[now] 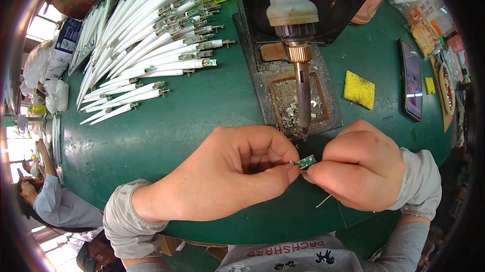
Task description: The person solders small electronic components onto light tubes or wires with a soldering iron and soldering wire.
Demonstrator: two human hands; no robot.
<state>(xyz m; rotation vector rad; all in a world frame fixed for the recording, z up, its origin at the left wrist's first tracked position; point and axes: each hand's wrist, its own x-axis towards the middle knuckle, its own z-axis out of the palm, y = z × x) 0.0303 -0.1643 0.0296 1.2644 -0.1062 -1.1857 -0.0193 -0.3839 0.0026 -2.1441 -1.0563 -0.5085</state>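
Note:
Between my hands is a small green circuit board [306,162], just below the tip of a soldering iron [302,87] fixed pointing downward. My left hand [222,171] pinches the board's left end between thumb and forefinger. My right hand [361,166] is closed in a pinch at the board's right end, with a thin pale wire [324,201] trailing out below its fingers. Whether those fingertips grip the wire, the board or both is partly hidden. The iron's tip and the board are apart.
White tubes with small boards at their ends [151,44] lie fanned out at the far left. Under the iron stands a dark tray [328,115] with solder scraps. To the right lie a yellow sponge [359,90] and a phone [411,80]. Another person [60,201] sits at left.

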